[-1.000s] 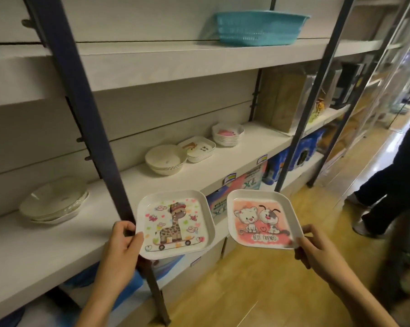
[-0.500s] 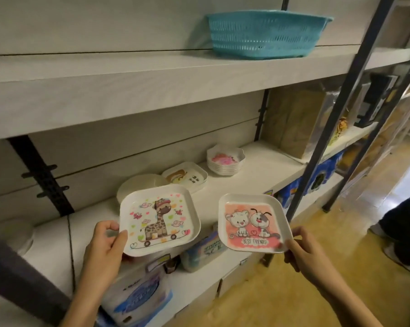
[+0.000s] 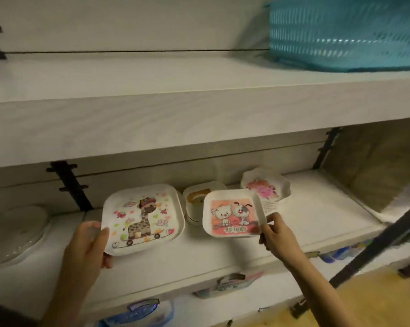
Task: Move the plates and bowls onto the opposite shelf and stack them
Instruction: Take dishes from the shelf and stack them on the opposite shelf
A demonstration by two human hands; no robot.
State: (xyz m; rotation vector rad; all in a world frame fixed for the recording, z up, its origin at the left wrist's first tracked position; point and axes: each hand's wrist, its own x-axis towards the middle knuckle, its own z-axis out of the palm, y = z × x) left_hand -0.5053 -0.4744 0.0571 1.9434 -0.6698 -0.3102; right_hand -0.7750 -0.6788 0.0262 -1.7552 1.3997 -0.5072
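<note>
Over the middle shelf (image 3: 317, 220), two square plates are being held, hands apart. The giraffe plate (image 3: 142, 218) is being gripped at its near-left edge by the left hand (image 3: 88, 244). The cat-and-dog plate (image 3: 232, 213) is being pinched at its right corner by the right hand (image 3: 277, 234). A square-plate stack (image 3: 195, 197) is sitting just beyond, between the two plates and partly hidden by them. It is nearer the right-hand plate, and is being judged the likely landing spot.

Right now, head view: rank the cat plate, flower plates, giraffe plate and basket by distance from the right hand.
1. Cat plate, held in the right hand.
2. Flower plates, just behind it.
3. Giraffe plate, left, in the left hand.
4. Basket, high up on the right.
</note>
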